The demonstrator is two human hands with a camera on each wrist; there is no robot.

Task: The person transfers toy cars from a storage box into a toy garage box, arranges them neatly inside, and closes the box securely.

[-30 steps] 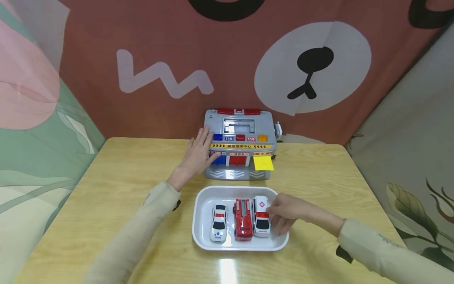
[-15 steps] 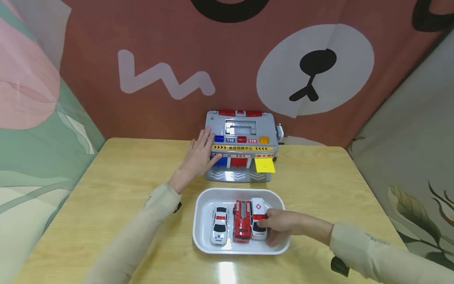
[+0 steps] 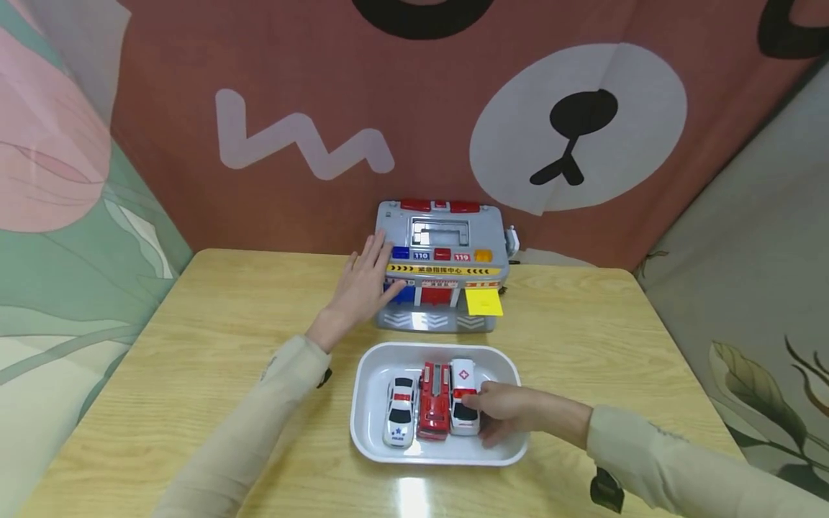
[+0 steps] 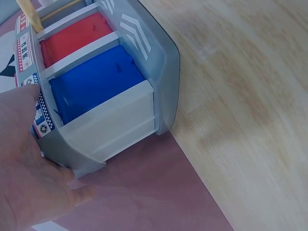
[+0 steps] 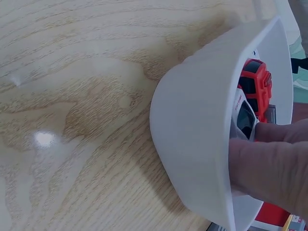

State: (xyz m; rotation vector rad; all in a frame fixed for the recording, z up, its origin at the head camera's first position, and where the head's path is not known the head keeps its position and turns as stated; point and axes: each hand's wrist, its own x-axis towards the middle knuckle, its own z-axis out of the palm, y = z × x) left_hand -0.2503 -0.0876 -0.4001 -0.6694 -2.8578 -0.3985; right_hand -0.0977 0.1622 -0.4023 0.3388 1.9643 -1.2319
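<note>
Left hand [image 3: 360, 286]: spread against the toy station [image 3: 443, 270].
Right hand [image 3: 506, 407]: fingers touching the ambulance [image 3: 464, 414] — whether pinching, cannot tell.
Ambulance: pick-up apparently in hand — next calls for secure grip.

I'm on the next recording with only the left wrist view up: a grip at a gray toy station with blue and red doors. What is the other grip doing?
Observer: The right grip holds a toy ambulance inside a white tray.
Reviewer: Is the ambulance alone in there?
Observer: No, a red fire truck lies between it and a white police car.
Reviewer: And where is the tray, compared with the station I can see?
Observer: It sits on the table in front of the toy station, on the side nearer the person.
</note>
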